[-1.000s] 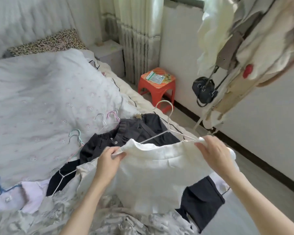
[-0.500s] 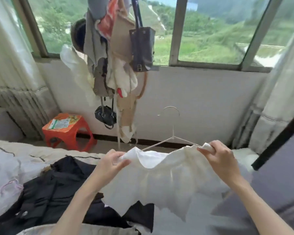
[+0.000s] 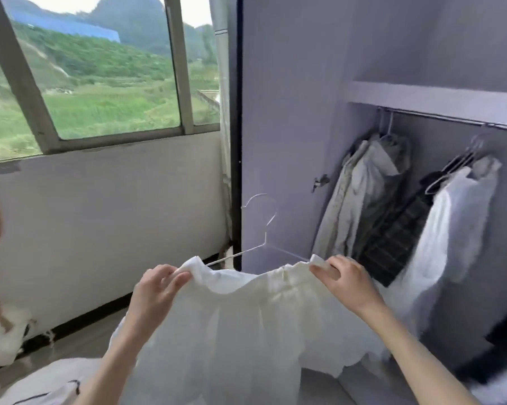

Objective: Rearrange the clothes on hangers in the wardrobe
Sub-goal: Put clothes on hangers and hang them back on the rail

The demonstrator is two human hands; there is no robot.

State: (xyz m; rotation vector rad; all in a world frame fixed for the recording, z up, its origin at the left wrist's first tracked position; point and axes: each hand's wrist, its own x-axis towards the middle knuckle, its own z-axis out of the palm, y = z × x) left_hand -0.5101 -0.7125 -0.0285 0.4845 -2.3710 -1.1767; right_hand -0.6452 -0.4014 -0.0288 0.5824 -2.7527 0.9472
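Observation:
A white skirt-like garment (image 3: 246,325) hangs on a thin clear hanger (image 3: 262,223) in front of me. My left hand (image 3: 156,290) pinches the left end of its waistband, and my right hand (image 3: 345,279) pinches the right end. The hanger's hook stands upright above the waistband. To the right is the open wardrobe (image 3: 439,100) with a metal rail (image 3: 451,119) under a shelf. On the rail hang pale grey clothes (image 3: 366,188), a dark checked garment (image 3: 395,235) and a white garment (image 3: 442,238).
The wardrobe's side panel (image 3: 290,112) stands straight ahead, beside a curtain (image 3: 224,141). A window (image 3: 94,83) over a white wall fills the left. Part of the bed (image 3: 48,384) lies at lower left. Dark cloth (image 3: 491,355) sits low in the wardrobe.
My view has swung right from the bed past the window to the wardrobe. Both hands kept their hold on the white garment's waistband and carried it along on its hanger.

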